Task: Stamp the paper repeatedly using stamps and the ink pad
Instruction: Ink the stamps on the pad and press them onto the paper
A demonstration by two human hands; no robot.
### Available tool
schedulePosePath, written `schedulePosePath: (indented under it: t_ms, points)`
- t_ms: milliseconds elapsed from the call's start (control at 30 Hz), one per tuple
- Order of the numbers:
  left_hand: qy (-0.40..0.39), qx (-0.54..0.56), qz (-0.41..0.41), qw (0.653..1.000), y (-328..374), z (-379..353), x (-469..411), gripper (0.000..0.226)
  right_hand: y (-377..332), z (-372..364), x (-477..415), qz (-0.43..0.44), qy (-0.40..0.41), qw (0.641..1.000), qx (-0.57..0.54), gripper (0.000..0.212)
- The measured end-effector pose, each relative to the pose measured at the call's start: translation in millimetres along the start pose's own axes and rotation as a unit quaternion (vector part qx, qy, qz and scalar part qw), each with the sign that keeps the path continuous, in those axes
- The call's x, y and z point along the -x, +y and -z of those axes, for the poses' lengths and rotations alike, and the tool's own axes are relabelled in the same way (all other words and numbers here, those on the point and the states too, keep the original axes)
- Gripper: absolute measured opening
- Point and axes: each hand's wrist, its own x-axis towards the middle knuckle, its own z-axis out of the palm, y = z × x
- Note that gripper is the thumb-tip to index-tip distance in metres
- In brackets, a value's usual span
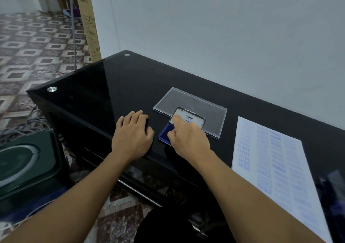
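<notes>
The blue rectangular ink pad (164, 132) lies open on the glossy black counter (112, 85). Its white-labelled lid (193, 119) is tilted up on the far side, and its long axis runs parallel to the clear plastic tray (186, 100) just behind it. The right hand (188, 140) covers most of the pad, its fingers (176, 120) curled, one tip on the lid (whether they pinch anything, I cannot tell). Left of the pad, the left hand (132, 136) rests on the counter with relaxed fingers. Right of the pad lies a white paper sheet with blue stamp marks (270, 149).
</notes>
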Motion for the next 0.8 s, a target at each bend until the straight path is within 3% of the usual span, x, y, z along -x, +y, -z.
schedulePosePath:
  t_ms: [400, 600, 800]
  points:
    - [-0.057, 0.089, 0.013, 0.994, -2.9, 14.3, -8.2, 0.049, 1.0, 15.4, 0.3, -0.010, -0.028, 0.996, -0.088, 0.010]
    - [-0.050, 0.155, -0.005, 0.987, 25.3, 34.6, 2.0, 0.047, 10.9, 41.9, 26.4, -0.009, 0.050, 0.991, -0.126, 0.014]
    - [-0.062, 0.168, -0.074, 0.981, 67.9, 43.0, 11.7, 0.039, 42.9, 68.5, 60.4, -0.064, 0.065, 0.989, -0.114, 0.015]
